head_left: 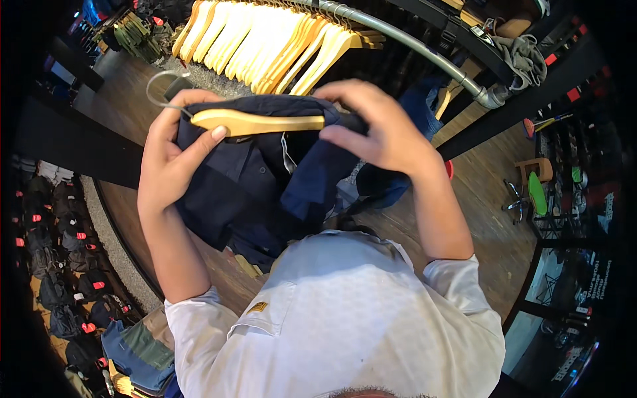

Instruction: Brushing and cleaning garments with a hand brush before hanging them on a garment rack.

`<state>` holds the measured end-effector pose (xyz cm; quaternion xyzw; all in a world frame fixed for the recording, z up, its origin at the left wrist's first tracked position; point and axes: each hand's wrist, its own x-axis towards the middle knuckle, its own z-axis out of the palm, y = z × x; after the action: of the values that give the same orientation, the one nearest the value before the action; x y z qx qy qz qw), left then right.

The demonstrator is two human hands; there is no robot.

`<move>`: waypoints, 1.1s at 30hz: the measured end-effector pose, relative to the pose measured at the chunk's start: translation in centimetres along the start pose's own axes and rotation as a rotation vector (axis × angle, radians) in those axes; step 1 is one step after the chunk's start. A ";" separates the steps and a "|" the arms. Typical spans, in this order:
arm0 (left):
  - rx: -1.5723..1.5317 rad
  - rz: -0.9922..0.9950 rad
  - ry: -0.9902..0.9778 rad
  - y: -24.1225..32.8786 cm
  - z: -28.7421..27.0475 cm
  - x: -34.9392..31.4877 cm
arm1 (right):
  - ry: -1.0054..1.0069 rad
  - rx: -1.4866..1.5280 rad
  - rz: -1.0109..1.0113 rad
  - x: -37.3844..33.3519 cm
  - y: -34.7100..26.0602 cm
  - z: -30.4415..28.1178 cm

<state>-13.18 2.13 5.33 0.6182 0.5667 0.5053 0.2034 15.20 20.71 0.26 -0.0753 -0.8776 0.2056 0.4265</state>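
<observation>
A pale wooden clothes hanger with a metal hook lies crosswise in front of me, with its right end inside a navy buttoned garment. The cloth hangs in folds below the hanger, and one small button shows. My left hand grips the hanger near its hook, thumb on the wood and fingers behind the dark cloth. At the hanger's right end, my right hand has its thumb and fingers around the garment's edge; its fingertips are partly hidden by the cloth and slightly blurred.
Several bare wooden hangers hang close together on a grey metal rail ahead. Blue jeans hang at its right. Rows of dark bags or caps stand at the left, above folded trousers. A green chair stands far right.
</observation>
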 end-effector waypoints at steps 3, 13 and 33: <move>-0.203 -0.018 -0.048 -1.2 1.1 1.5 | -0.265 -0.064 0.124 0.1 -1.3 0.5; -0.022 0.131 0.098 -3.8 1.6 4.7 | 0.128 0.030 0.176 3.7 2.3 -0.6; 0.230 0.168 0.109 -6.2 -0.1 8.0 | -0.015 -0.107 0.379 2.3 8.4 1.8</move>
<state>-17.54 11.01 3.41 0.6542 0.5771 0.4855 0.0571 12.01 28.52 -2.63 -0.2603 -0.8605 0.2361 0.3689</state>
